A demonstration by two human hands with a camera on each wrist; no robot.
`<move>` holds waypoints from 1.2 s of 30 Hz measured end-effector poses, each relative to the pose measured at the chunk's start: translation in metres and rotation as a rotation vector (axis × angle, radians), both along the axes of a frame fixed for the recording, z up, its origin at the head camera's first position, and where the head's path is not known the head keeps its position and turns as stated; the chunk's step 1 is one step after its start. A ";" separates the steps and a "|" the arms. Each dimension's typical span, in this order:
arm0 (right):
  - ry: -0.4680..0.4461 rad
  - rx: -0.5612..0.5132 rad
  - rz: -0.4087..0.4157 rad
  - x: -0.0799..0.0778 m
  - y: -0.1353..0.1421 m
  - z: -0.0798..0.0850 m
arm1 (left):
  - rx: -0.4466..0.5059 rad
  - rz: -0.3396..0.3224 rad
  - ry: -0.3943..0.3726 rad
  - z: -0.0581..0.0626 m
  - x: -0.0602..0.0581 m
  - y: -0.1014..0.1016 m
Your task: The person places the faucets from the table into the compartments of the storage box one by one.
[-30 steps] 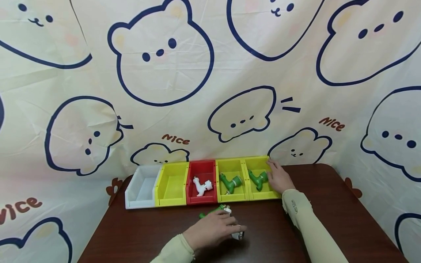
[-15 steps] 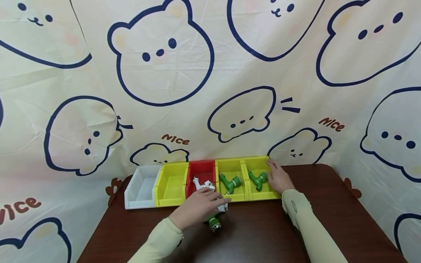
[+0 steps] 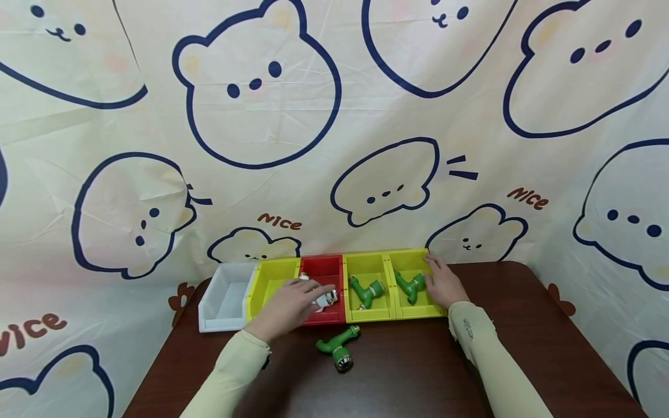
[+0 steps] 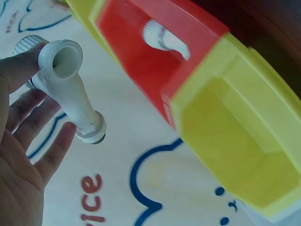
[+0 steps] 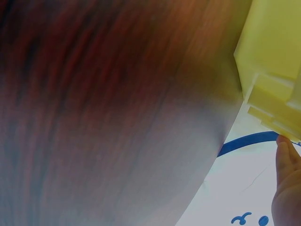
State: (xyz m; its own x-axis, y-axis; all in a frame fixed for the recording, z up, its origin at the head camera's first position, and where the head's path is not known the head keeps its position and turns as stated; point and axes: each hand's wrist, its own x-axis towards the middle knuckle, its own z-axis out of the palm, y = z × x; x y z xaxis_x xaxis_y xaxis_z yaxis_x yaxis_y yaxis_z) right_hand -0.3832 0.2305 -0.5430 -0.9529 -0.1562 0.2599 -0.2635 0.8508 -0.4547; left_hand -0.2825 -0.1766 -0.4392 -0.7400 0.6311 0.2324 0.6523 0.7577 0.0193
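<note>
Left hand (image 3: pixel 292 302) holds a white faucet (image 4: pixel 71 96), thumb on one side, fingers on the other, grip narrow round the body. Hand is up by the red bin (image 3: pixel 321 266), its back overlapping the neighbouring yellow bin (image 3: pixel 270 274) from where I stand. Second white faucet (image 4: pixel 161 37) sits in the red bin, partly hidden by the bin's wall in the left wrist view. Can't quite tell whether the held faucet touches the bin or the other faucet; the hand blocks it.

Right hand (image 3: pixel 444 283) rests at the outer side of the end yellow bin (image 3: pixel 413 261), fingers fairly straight, fingertip on its edge. One green faucet (image 3: pixel 410 286) lies in that end bin, another (image 3: pixel 368 292) in the middle yellow bin (image 3: pixel 364 262), next to red. Loose green faucet (image 3: pixel 340 349) lies on the dark brown table (image 3: pixel 418 371), in front of the red bin. White bin (image 3: pixel 222 325) at the row's left end. Bear-print sheet (image 3: pixel 256 128) behind.
</note>
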 end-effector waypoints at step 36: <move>0.022 0.011 -0.008 -0.001 0.000 -0.002 | 0.032 0.402 -0.068 -0.025 -0.050 -0.063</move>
State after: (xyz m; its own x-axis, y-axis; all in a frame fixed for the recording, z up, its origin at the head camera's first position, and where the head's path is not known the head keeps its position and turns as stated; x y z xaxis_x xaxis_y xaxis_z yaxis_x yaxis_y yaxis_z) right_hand -0.3846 0.2308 -0.5448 -0.9483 -0.1512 0.2792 -0.2663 0.8577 -0.4398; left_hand -0.3322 -0.2399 -0.4638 -0.9407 0.2813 0.1894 0.3003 0.9505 0.0797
